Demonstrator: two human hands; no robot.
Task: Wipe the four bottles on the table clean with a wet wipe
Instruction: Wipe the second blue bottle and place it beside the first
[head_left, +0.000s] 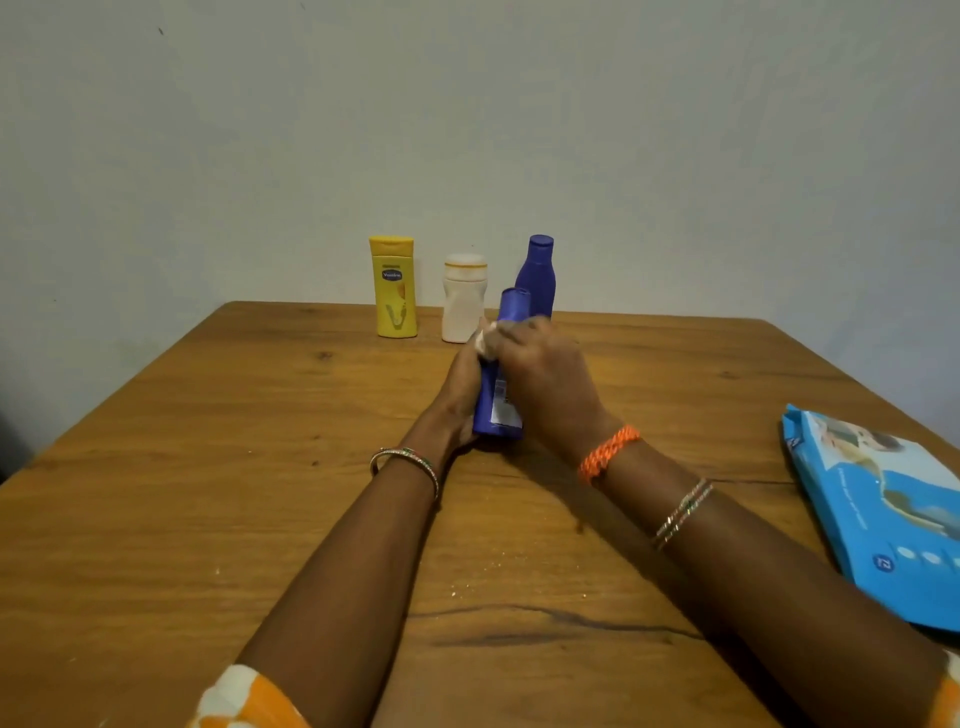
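Observation:
A blue bottle (500, 400) stands tilted near the table's middle, gripped from the left by my left hand (462, 387). My right hand (540, 379) presses a crumpled white wet wipe (485, 340) against the bottle's upper part. Along the far edge stand a yellow bottle (395, 286), a white bottle (464, 299) and a second, taller blue bottle (537, 270), all upright. The wipe is mostly hidden under my fingers.
A blue pack of wet wipes (883, 514) lies flat at the right edge of the wooden table (208, 467). Small white crumbs dot the table near my left forearm. A plain wall rises behind the bottles.

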